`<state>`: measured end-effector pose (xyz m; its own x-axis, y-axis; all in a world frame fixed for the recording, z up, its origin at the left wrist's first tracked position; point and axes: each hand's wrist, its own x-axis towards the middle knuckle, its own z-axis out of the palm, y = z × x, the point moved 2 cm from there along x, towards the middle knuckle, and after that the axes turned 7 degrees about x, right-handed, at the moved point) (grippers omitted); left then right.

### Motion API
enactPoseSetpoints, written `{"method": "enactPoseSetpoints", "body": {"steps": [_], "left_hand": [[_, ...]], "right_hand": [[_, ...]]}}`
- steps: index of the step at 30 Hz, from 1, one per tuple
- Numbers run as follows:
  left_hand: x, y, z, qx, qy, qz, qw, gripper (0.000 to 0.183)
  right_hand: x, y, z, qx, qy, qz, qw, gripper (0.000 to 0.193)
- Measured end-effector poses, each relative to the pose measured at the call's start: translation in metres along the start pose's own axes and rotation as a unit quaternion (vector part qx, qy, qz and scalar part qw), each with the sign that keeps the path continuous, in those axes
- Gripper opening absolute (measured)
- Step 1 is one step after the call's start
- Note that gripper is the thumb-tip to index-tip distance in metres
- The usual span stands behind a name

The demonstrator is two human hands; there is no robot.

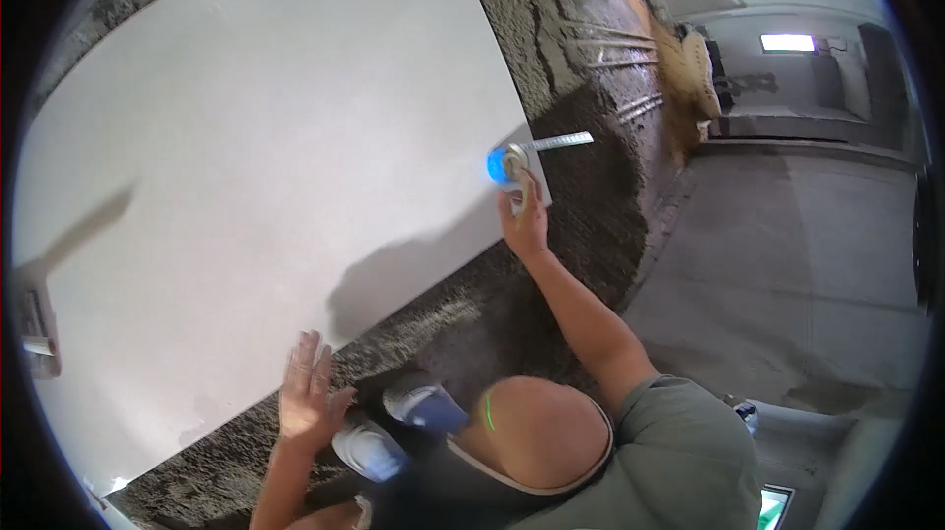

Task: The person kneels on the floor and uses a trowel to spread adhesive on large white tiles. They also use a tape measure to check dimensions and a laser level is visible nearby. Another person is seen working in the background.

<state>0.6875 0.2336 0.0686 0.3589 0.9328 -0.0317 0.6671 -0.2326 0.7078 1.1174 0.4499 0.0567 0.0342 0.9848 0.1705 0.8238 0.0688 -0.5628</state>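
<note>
A large white slab-like tile fills the left and middle of the view, lying on rough grey mortar. At its right-hand corner, my right hand is closed on a tape measure with a blue side. A short length of its pale blade sticks out to the right, past the tile's edge. My left hand is by the tile's near edge, fingers stretched out and holding nothing; whether it touches the tile I cannot tell.
Dark mortar borders the tile on the right. Several pale bars and a sand heap lie beyond it. Grey floor spreads at right. A partly visible object sits at the tile's left end. My bent knee carries a green light line.
</note>
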Motion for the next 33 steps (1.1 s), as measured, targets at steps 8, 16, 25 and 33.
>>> {"method": "enactPoseSetpoints", "body": {"steps": [8, 16, 25, 33], "left_hand": [[0.118, -0.128, -0.108, 0.256, -0.09, -0.131, 0.954, 0.086], [0.202, -0.16, -0.06, 0.349, 0.225, -0.348, 0.841, 0.083], [0.199, -0.163, -0.073, 0.281, 0.234, -0.35, 0.863, 0.082], [0.2, -0.163, -0.076, 0.277, 0.183, -0.383, 0.862, 0.085]], "right_hand": [[0.067, 0.013, 0.049, -0.071, -0.006, -0.061, 0.996, 0.037], [0.293, -0.07, 0.184, -0.065, 0.01, -0.095, 0.993, 0.033], [0.317, -0.132, 0.246, -0.07, 0.08, -0.094, 0.99, 0.055], [0.376, -0.106, 0.251, 0.034, 0.142, 0.022, 0.989, 0.086]]}}
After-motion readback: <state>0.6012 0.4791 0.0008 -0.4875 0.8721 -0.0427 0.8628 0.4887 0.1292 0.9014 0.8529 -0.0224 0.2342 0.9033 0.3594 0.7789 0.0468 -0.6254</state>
